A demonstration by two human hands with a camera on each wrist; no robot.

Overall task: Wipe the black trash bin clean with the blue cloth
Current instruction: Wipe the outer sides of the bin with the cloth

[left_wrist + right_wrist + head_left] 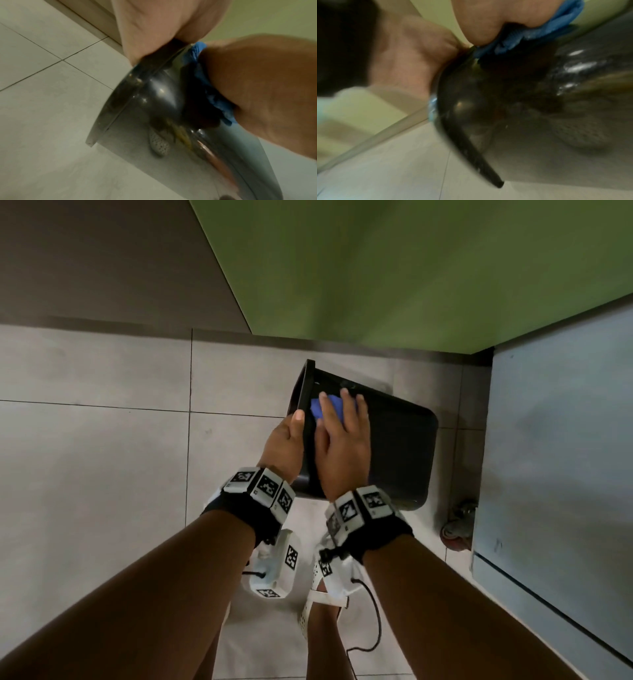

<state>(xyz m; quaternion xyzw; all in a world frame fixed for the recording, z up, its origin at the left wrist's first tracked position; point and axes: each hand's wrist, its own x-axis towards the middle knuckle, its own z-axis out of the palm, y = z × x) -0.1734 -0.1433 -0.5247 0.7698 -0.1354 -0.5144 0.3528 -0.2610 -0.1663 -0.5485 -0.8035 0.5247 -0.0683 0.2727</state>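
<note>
Black, glossy plastic is what both hands are working on: the trash bin (pixel 394 440) is tipped over with its mouth toward the person's left and its base toward a pale blue panel (pixel 561 440). The left hand (pixel 284 446) grips the rim, thumb over the lip. The right hand (pixel 344 446) presses the blue cloth (pixel 318 409) flat against the bin's side wall just beside the rim, its fingers (pixel 349 402) laid out straight over the cloth rather than curled around it.

The main risk, judging from this pose, is slip. The wall is slick and shows wet highlights in the right wrist view, so a hard stroke could skid the cloth out from under the open palm, or push the bin round in the left hand's grip, since only the rim is held. The cloth is bunched, so part of each pass may miss the surface. Yellowish streaks on the wall (pixel 181 135) in the left wrist view may be grime or only reflections; the blur hides which.

The floor (pixel 96 440) is light grey tile with dark grout lines. A green wall (pixel 394 268) stands behind the bin, a brown one to its left. A white perforated shoe (pixel 310 607) and a black cable (pixel 375 621) lie near the feet, and the cable could snag a step.
</note>
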